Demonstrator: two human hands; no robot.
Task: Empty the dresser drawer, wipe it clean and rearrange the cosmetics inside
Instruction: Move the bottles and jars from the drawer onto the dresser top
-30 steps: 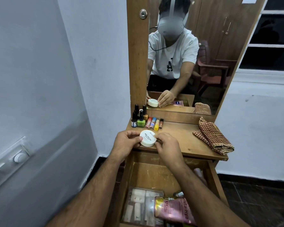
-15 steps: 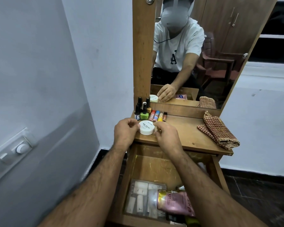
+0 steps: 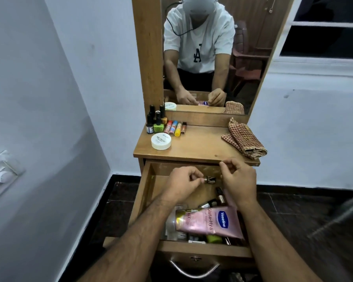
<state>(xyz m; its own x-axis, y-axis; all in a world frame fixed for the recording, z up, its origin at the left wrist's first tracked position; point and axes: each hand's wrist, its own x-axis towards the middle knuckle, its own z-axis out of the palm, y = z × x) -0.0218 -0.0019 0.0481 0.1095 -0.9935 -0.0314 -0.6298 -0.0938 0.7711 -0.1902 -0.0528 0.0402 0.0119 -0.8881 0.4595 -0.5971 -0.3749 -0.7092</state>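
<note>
Pinching a small dark metal-capped item (image 3: 209, 179), the left hand (image 3: 183, 183) hovers over the open wooden drawer (image 3: 204, 250).
Right hand (image 3: 239, 180) fingers curled, contents unclear; round white jar (image 3: 161, 141) at the dresser top's (image 3: 200, 147) left edge, checked folded cloth (image 3: 244, 139) right.

The small dark object (image 3: 209, 179) pinched by the left hand (image 3: 183, 185) is too small to identify. Whether the right hand (image 3: 239, 182) holds anything in its curled grip cannot be told. The pink Vaseline tube (image 3: 210, 220) covers most of the clutter beneath it in the drawer (image 3: 204, 251), where the right forearm hides the right wall. The print on the white round tin (image 3: 161, 141) is mostly illegible. Small labels on the nail polish bottles (image 3: 154, 124) are unreadable.
</note>
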